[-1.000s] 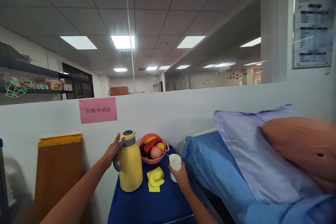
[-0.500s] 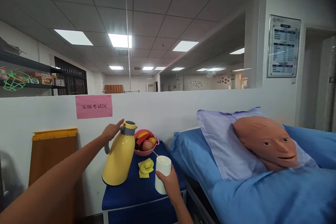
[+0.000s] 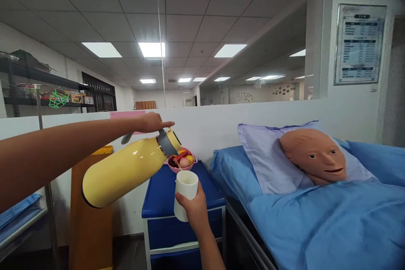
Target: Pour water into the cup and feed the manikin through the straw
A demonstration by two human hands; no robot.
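Observation:
My left hand (image 3: 153,122) is closed around the grey handle of a yellow thermos jug (image 3: 126,171), its thumb or a finger reaching over the lid. The jug is tipped far over in the air, spout down and to the right. Just below and right of the spout, a white cup (image 3: 182,198) is gripped upright by my right hand (image 3: 194,209). A thin stick or straw (image 3: 178,164) leans out of the cup's mouth. I cannot make out any liquid between spout and cup. Behind them sits a pink basket (image 3: 177,169) of fruit.
A blue bedside cabinet (image 3: 161,194) stands below the cup. At right, a manikin head (image 3: 316,156) rests on a lilac pillow (image 3: 256,152) in a bed with a blue quilt (image 3: 316,223). A metal pole (image 3: 49,206) and a brown board (image 3: 91,219) are at left.
The jug has been lifted off the cabinet and tilted over to the right by my left hand. The cup now sits beneath its spout. The view has shifted a little.

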